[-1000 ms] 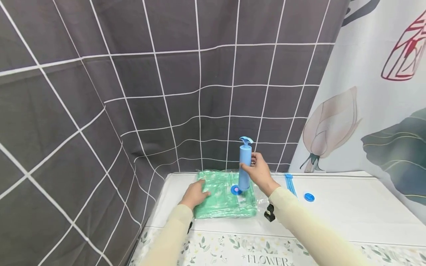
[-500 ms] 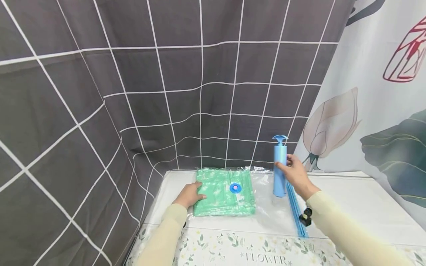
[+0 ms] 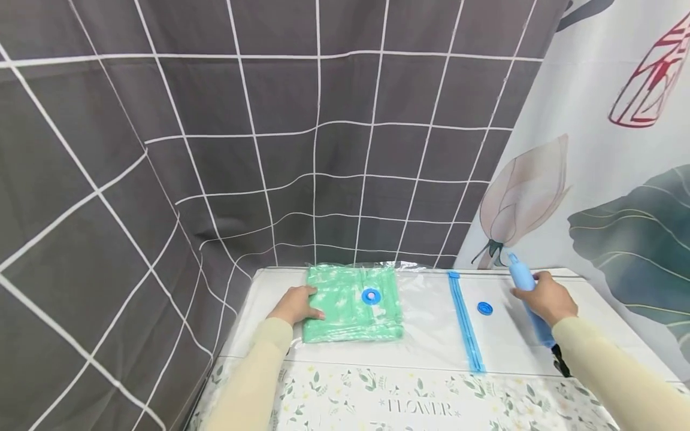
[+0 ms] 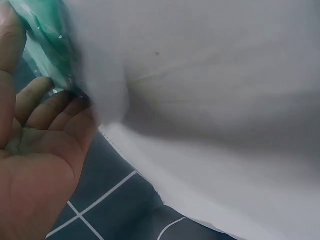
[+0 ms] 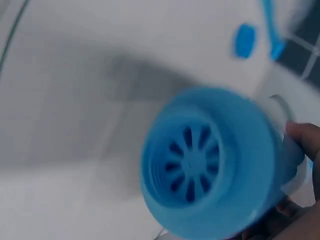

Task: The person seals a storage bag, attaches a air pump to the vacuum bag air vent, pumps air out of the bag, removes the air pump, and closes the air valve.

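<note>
A green folded item (image 3: 345, 308) lies inside a clear plastic vacuum storage bag (image 3: 428, 311) on the white tabletop. On its top sits a blue round valve (image 3: 371, 296) with a pinkish centre. My left hand (image 3: 295, 304) rests at the bag's left edge, thumb and fingers spread apart; in the left wrist view its fingertips touch the plastic. Over to the right, my right hand (image 3: 547, 299) grips a light blue hand pump (image 3: 521, 276) round its barrel, tilted. Its slotted round end (image 5: 192, 162) fills the right wrist view.
A blue zip strip (image 3: 466, 323) runs along the bag's right end. Beside it lies a round blue valve cap (image 3: 485, 308). A floral cloth (image 3: 345, 389) covers the table's front. Dark gridded curtain (image 3: 345, 149) hangs behind and at the left.
My right hand has carried the pump rightward, away from the valve and past the zip strip and cap, tilting it from upright. The left hand stays at the bag's left edge.
</note>
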`<state>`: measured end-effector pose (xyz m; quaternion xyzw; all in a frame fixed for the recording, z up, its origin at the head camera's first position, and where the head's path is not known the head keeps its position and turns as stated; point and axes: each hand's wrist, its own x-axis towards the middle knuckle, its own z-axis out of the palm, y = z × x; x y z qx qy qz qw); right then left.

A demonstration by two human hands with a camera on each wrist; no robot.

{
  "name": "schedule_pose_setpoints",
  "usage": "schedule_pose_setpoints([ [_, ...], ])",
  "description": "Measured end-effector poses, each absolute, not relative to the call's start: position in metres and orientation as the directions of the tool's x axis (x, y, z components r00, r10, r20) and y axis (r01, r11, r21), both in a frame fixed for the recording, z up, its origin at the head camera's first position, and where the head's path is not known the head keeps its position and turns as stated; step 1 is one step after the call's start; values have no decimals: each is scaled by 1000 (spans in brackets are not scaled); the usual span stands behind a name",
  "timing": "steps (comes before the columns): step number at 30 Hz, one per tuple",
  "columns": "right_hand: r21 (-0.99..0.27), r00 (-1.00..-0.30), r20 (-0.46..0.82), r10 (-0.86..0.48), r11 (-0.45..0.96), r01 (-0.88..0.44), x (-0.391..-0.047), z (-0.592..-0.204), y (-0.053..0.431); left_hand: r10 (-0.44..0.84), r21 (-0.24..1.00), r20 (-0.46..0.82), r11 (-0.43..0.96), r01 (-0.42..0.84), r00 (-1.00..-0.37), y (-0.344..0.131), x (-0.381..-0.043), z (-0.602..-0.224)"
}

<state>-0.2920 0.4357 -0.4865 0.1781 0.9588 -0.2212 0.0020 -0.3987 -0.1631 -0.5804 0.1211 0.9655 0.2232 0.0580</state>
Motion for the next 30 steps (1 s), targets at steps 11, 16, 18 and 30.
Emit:
schedule_pose_setpoints([
  [11,-319,-913,-153,378,856,408,-296,-522,441,242,529,-84,833,162,-967,-155,-364,-539],
  [16,-303,-903,-186,387,852,427,-297,-529,441,229,528,-106,838,140,-968,-153,-362,-543],
  [18,-304,-901,-196,388,849,432,-297,-531,442,222,522,-100,842,139,-970,-154,-363,-547],
  [30,-317,-892,-160,422,834,451,-305,-534,434,203,513,-95,849,127,-975,-156,-366,-541],
])
